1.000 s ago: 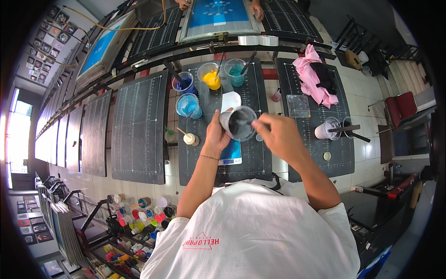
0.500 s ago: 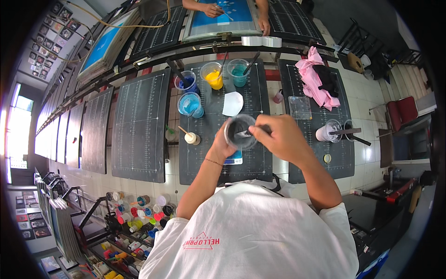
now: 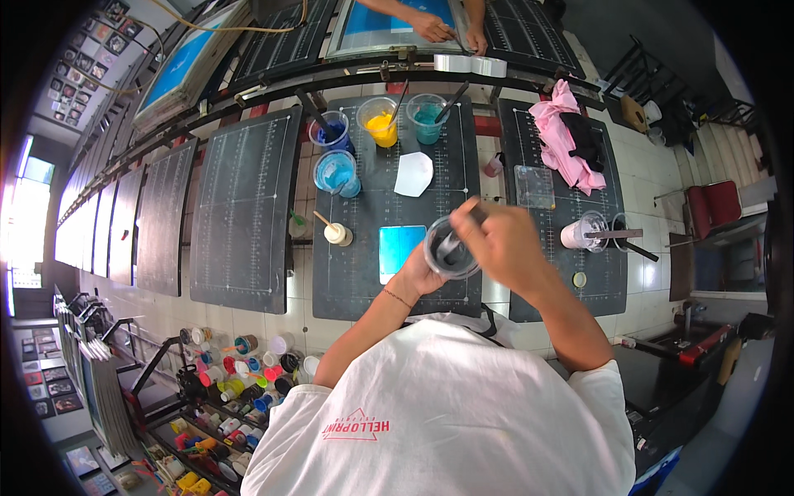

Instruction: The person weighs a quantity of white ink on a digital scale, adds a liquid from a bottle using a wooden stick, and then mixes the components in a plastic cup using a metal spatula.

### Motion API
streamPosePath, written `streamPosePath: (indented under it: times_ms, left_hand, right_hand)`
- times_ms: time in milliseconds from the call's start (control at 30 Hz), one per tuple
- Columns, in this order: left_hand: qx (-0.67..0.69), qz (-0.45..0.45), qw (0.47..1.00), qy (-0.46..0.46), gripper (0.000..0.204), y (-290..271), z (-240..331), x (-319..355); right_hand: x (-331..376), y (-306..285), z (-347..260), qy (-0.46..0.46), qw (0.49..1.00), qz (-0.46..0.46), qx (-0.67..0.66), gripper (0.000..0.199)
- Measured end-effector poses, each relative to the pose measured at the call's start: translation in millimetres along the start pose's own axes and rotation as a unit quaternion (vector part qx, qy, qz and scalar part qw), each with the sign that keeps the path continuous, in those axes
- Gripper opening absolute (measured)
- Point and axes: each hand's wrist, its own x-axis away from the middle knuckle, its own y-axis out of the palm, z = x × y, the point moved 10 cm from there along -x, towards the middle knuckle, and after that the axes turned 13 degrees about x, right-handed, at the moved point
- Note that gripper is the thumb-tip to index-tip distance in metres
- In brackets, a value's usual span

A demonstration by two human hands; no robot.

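Observation:
My left hand (image 3: 423,273) is wrapped round a clear plastic cup (image 3: 432,263) of dark grey or black paste, tilted in front of my chest. Closed over the cup's right side, my right hand (image 3: 503,241) grips a spatula (image 3: 477,215) whose blade reaches into the paste. Just left of the cup, a flat blue-topped scale (image 3: 402,252) lies on the black board (image 3: 372,285). Farther off stand cups of light blue ink (image 3: 337,172), dark blue ink (image 3: 335,132), yellow ink (image 3: 381,126) and teal ink (image 3: 427,120). Near them lies a white sheet (image 3: 413,174).
A small cream jar (image 3: 337,235) with a stick stands left of the scale. The right board holds a pink cloth (image 3: 562,136) and a cup (image 3: 585,231) with a spatula. At the far side, a co-worker's hands (image 3: 434,27) are over a blue screen frame (image 3: 364,25).
Both my hands and the cup have moved right and slightly nearer, uncovering the blue-topped scale. The spatula has shifted inside the cup. The co-worker's hand has moved right.

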Motion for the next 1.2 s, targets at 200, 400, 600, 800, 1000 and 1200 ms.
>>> streamPosePath:
  times_ms: [200,400,600,800,1000,1200]
  left_hand:
    - [-0.004,-0.003,0.999,0.046,0.042,10,10,5]
    - [-0.03,0.026,0.998,0.055,0.046,-5,18,4]
    - [0.007,-0.014,0.999,0.051,0.045,17,13,7]
    - [0.0,0.001,0.999,0.037,0.044,9,7,4]
    - [-0.036,0.065,0.996,0.059,0.044,3,12,1]
    - [-0.054,0.071,0.993,0.08,0.043,13,15,4]
  right_hand:
    - [5,9,-2,-0.061,0.998,-0.004,0.0,0.024]
    - [2,14,5,-0.033,0.996,-0.072,0.037,0.022]
    - [-14,-20,20,-0.028,0.985,0.093,-0.145,0.025]
    - [-21,27,47,0.04,0.75,-0.014,-0.66,0.041]
    - [-6,7,6,-0.032,0.931,0.028,-0.363,0.048]
    - [6,-2,17,-0.026,0.907,0.145,-0.395,0.046]
